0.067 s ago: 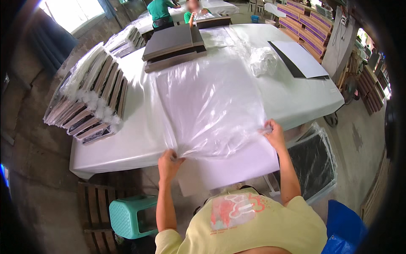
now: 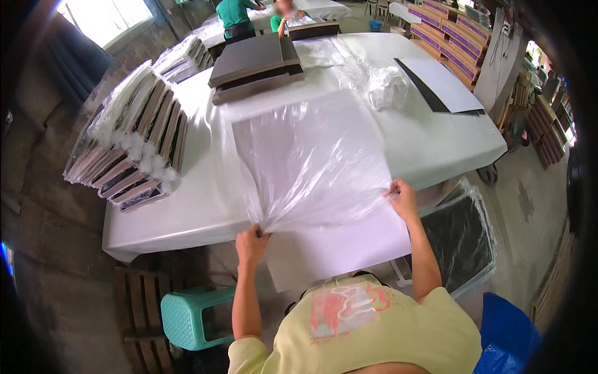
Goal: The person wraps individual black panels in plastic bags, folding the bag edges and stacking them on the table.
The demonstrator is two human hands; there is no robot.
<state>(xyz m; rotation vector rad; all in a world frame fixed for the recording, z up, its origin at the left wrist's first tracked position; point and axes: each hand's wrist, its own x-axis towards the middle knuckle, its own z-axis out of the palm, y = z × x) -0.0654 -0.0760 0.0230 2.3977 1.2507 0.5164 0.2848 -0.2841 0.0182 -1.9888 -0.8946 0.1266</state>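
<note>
A clear plastic bag [image 2: 311, 162] lies over a flat white board [image 2: 339, 246] at the near edge of the white table [image 2: 199, 199]. My left hand [image 2: 250, 242] grips the bag's open edge at its left corner. My right hand [image 2: 403, 198] pinches the same edge at the right corner. The board's near part sticks out past the table edge, below the bag's mouth.
A row of wrapped dark panels [image 2: 134, 146] leans at the table's left. A stack of dark boards [image 2: 255, 62] sits at the far middle, crumpled plastic [image 2: 383, 84] and a white sheet [image 2: 442, 84] at the far right. A teal stool [image 2: 190, 318] stands below. Two people [image 2: 261, 12] work behind.
Both hands hold the bag's edge as before; the bag and board show almost no movement.
</note>
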